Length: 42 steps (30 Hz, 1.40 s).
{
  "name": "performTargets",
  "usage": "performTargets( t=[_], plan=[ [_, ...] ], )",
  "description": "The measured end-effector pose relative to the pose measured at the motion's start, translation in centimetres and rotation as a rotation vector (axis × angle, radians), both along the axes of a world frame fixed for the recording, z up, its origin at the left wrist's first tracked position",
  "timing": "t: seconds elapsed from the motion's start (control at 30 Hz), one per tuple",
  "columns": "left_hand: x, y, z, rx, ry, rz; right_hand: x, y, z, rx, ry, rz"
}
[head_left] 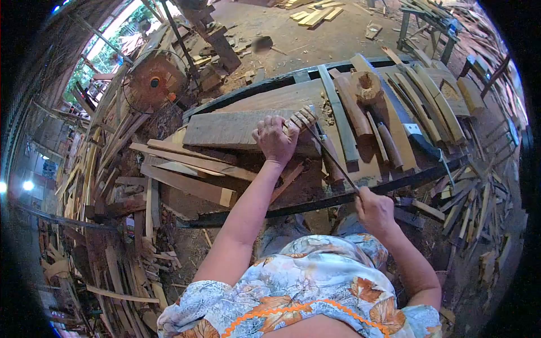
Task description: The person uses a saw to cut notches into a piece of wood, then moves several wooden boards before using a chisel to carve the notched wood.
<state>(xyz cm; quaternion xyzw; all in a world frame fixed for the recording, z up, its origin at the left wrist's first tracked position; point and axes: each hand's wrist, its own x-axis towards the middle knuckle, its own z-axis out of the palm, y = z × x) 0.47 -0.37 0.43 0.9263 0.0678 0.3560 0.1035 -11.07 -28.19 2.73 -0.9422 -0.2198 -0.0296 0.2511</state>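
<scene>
My left hand is closed around a small carved wooden piece with ridges, pressing it against the end of a thick wooden block on the bench. My right hand grips the near end of a long, thin, dark file. The far end of the file reaches up to the carved piece and appears to touch it. My fingers hide the rest of the carved piece and the file's handle.
On the bench to the right lie a handsaw, a round wooden mallet-like piece, wooden rods and several strips. Planks lie left of my left arm. Scrap wood is heaped on the ground; a round blade-like disc stands back left.
</scene>
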Motion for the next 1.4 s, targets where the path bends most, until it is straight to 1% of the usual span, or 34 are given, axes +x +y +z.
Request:
performTargets(
  t=[0.1,0.2,0.3,0.37,0.43,0.5,0.57,0.73,0.8,0.9,0.97,1.03,1.1,1.17,1.23,1.3,1.4],
  plan=[
    [0.0,-0.1,0.0,-0.032,0.056,-0.008,0.0,-0.1,0.4,0.014,0.005,-0.005],
    [0.1,-0.1,0.0,-0.013,-0.004,-0.009,4.7,3.6,1.5,0.019,-0.025,0.015],
    [0.2,0.0,-0.2,-0.027,-0.025,-0.028,10.7,8.8,-0.5,0.017,-0.085,0.063],
    [0.2,0.0,-0.2,-0.032,0.012,-0.009,11.8,10.8,0.0,-0.001,-0.097,0.050],
    [0.2,-0.1,0.0,-0.029,0.011,-0.008,11.7,11.0,0.4,-0.026,-0.098,0.038],
    [0.2,-0.1,0.0,-0.010,0.027,0.024,10.3,9.7,0.5,0.043,-0.046,0.039],
    [0.0,-0.1,0.2,-0.006,0.016,0.020,7.4,7.2,1.0,-0.026,0.022,0.006],
    [0.0,-0.1,-0.2,-0.023,-0.012,0.008,-0.6,-0.5,0.1,0.030,0.049,-0.020],
    [0.0,0.0,-0.1,0.000,-0.011,-0.016,-2.4,-2.1,0.3,0.060,0.056,-0.042],
    [0.0,0.1,-0.2,0.038,-0.060,-0.032,-3.4,-3.5,1.5,0.099,0.041,-0.010],
    [0.0,0.2,-0.4,0.019,-0.062,-0.040,-3.4,-3.2,3.3,0.231,0.042,-0.057],
    [-0.1,0.1,-0.5,-0.005,-0.065,-0.056,-2.3,-2.0,4.9,0.231,0.030,-0.066],
    [0.0,0.0,-0.5,-0.032,-0.054,-0.036,-0.7,-0.2,4.7,0.305,-0.101,-0.027],
    [0.0,-0.2,-0.5,-0.014,-0.065,-0.027,1.0,1.8,4.1,0.191,-0.108,-0.006],
    [-0.1,0.1,-0.5,0.018,-0.023,-0.018,2.5,4.0,3.9,0.188,-0.103,0.014],
    [0.1,0.3,-0.6,-0.002,-0.027,-0.038,4.1,5.7,3.2,0.184,-0.089,0.027],
    [-0.2,-0.1,-0.4,-0.035,0.006,-0.009,6.1,7.1,1.5,0.120,-0.061,0.021]
  ],
)
